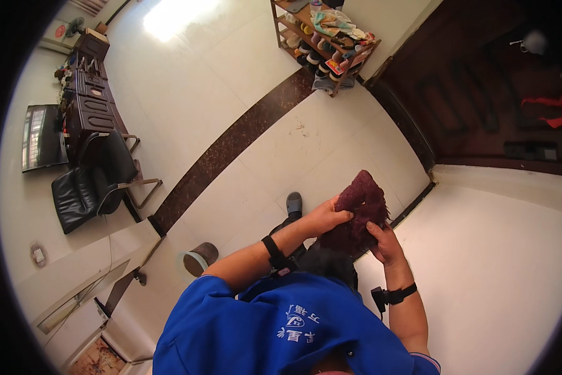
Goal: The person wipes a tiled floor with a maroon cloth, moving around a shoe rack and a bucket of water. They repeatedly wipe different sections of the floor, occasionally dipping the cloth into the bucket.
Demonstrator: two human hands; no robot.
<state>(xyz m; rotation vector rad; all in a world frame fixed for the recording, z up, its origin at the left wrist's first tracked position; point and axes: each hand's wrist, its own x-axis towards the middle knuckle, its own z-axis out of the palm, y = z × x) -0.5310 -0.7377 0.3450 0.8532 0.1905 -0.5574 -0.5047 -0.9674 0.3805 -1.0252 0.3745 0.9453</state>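
Note:
A dark maroon, shaggy textile piece (363,201), which looks like a mat or a thick cloth, is held up in front of my body, bunched or folded. My left hand (333,216) grips its left edge, with the thumb lying on the near face. At its lower right edge my right hand (385,241) holds it, thumb on top and fingers behind. Small light specks show on the cloth. Its far side and lower end are partly hidden. Each forearm wears a black strap with a small device.
A wooden shoe rack (327,42) with shoes and cloths stands by the dark door (478,93). Light debris (300,127) lies on the tiled floor (262,187). A bin (201,258) stands at lower left, black chairs (98,178) and a cabinet (91,101) farther left.

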